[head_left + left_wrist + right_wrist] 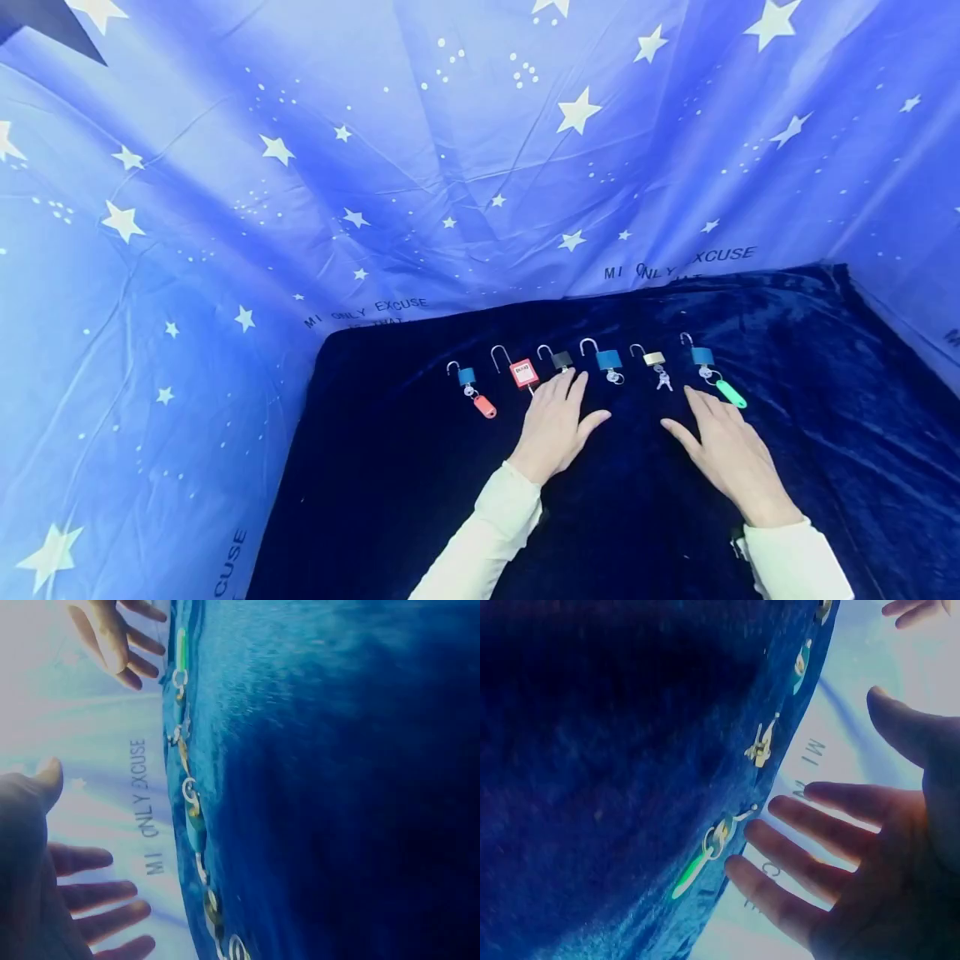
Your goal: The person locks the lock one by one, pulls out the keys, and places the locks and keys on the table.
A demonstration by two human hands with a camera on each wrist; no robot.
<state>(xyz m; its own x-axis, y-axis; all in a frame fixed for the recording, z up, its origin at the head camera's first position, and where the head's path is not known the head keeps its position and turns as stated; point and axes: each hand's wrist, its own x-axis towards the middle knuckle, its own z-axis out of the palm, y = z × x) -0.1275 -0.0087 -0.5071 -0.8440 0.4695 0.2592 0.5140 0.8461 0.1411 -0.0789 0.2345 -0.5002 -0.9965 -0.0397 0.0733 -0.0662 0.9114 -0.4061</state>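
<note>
Several padlocks with raised shackles and keys lie in a row. From the left come a blue padlock (pixel 467 376) with a red key tag (pixel 485 407), a red padlock (pixel 523 373), and a black padlock (pixel 562 360). Further right are a larger blue padlock (pixel 609 360), a brass padlock (pixel 654 359), and a blue padlock (pixel 701 357) with a green key tag (pixel 731 394). My left hand (pixel 551 423), fingers spread and holding nothing, overlaps the black padlock's lower part in the head view. Nearest the green tag is my right hand (pixel 727 446), its fingers extended and nothing in them.
A dark blue plush cloth (pixel 405 500) covers the surface under the padlocks. Behind and at both sides hang blue curtains (pixel 465 183) with white stars and printed lettering. A dark pointed shape (pixel 56 29) shows at the upper left.
</note>
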